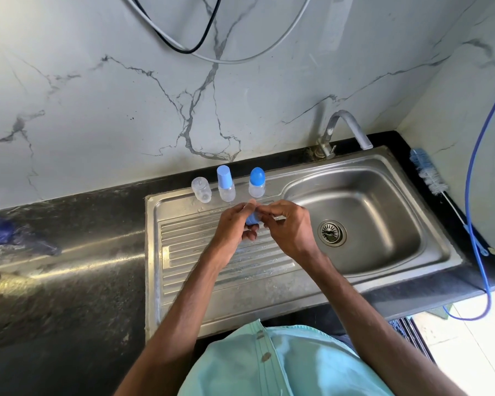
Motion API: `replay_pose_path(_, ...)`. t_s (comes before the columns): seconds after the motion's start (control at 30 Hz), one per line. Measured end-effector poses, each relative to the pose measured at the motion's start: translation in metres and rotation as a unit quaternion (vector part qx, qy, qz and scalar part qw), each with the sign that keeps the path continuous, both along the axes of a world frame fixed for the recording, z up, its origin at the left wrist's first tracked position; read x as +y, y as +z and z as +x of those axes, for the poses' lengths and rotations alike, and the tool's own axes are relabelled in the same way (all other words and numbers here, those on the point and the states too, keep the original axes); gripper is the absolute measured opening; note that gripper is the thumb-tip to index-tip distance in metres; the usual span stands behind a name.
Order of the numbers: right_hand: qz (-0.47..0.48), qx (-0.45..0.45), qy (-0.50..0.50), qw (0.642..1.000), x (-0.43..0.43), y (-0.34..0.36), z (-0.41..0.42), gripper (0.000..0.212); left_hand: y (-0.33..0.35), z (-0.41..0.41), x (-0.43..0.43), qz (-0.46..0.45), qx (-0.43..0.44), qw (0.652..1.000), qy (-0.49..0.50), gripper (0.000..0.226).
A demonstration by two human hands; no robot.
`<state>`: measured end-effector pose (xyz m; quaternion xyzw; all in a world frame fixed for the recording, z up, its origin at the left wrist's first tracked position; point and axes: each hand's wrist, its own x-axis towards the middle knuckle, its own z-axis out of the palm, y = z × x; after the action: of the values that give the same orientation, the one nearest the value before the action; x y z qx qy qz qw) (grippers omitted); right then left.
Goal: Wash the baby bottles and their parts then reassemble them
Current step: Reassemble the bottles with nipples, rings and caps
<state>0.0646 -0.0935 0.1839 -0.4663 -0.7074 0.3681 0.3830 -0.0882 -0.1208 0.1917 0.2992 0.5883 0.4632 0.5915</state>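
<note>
Holding blue cap (252,218) over drainboard (183,267): left hand (232,227) grips it, right hand (288,230) pinches its end. Just beyond, up-left, stands bare bottle (201,190), nearer left hand.

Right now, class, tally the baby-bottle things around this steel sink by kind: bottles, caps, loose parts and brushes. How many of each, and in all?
Clear plastic baby bottles: 3
Blue plastic caps on bottles: 2
Small blue plastic part, gripped between left hand and right hand: 1
Blue-and-white bristle bottle brush: 1
Total: 7
</note>
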Motion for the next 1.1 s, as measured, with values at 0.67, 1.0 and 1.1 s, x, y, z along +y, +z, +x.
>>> replay_pose_path(0.67, -0.039, -0.061, 0.11, 0.991, 0.015, 0.018, 0.02, 0.017, -0.005, -0.013, 0.0, 0.02, 0.166, 0.981, -0.096, 0.049)
replay_pose_path(1.0, -0.217, 0.166, 0.056, 0.96, -0.002, 0.006, 0.015, 0.025, 0.0, 0.006, 0.0, 0.01, 0.172, 0.984, 0.035, 0.056)
replay_pose_path(1.1, -0.228, 0.184, 0.061, 0.954, -0.002, 0.005, 0.019, 0.026, 0.002, 0.005, -0.002, 0.034, 0.198, 0.979, 0.017, 0.059)
